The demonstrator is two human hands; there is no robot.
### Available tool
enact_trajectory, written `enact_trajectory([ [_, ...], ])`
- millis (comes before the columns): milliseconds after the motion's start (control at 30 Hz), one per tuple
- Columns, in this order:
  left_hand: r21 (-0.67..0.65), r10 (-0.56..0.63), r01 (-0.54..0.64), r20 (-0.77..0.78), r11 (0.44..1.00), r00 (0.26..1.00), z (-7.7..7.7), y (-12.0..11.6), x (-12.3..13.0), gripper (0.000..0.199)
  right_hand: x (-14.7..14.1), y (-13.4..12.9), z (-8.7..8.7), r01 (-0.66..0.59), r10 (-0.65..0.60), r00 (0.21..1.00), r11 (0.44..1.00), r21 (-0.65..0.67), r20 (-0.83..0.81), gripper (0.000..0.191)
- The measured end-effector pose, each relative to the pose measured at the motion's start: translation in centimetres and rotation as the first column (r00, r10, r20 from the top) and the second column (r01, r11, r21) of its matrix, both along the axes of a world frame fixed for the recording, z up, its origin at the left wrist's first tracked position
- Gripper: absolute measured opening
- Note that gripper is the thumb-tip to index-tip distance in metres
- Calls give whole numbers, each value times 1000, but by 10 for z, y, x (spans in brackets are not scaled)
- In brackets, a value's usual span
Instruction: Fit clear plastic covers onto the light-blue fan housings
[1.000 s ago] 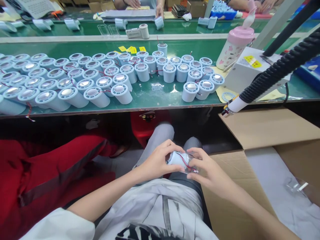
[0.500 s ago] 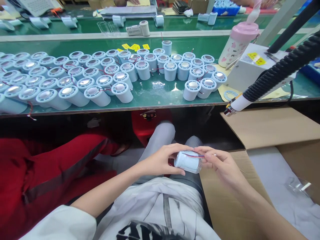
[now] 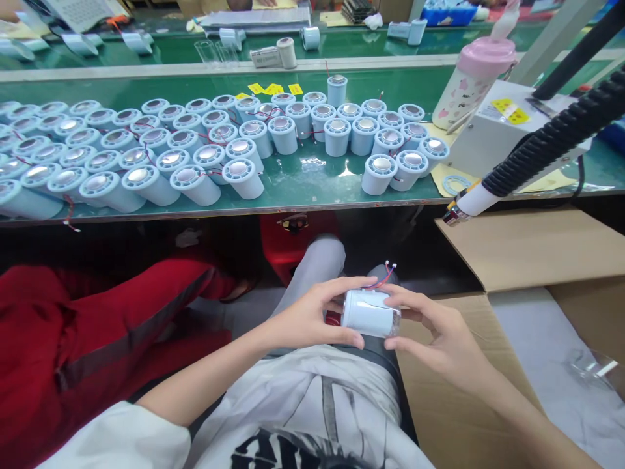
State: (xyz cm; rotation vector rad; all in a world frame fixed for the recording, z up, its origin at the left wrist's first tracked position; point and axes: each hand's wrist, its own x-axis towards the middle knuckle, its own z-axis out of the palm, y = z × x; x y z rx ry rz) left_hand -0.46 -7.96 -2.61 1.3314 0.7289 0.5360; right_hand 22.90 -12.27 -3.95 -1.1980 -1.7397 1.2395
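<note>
Above my lap, a light-blue cylinder in a clear plastic sleeve [image 3: 367, 314] lies on its side between both hands. My left hand [image 3: 319, 314] grips its left end, thumb below and fingers over the top. At the right end, my right hand [image 3: 432, 326] holds the clear rim between thumb and fingers. Thin red and blue wires [image 3: 385, 277] with small white plugs stick up from behind the cylinder, free of the fingers. Part of the far side is hidden by my fingers.
Many similar blue cylinders [image 3: 190, 182] stand on the green bench [image 3: 312, 182]. A pink-lidded bottle [image 3: 471, 81] and a black flexible hose [image 3: 547, 143] are at right. An open cardboard box [image 3: 454, 371] holds clear plastic pieces [image 3: 593, 368]. Someone's red-clad leg [image 3: 141, 326] is at left.
My right hand has let go of the wires and now grips the sleeve's right end. The wires, earlier stretched along the cylinder to the right, now stand up behind it.
</note>
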Motion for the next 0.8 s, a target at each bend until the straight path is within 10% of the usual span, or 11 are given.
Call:
enact_trajectory([
  [800,221,-50,60,-50,973,998,6,-2,-6,69,-6,-2,7,-72,-114,937,863,-501,-331,33],
])
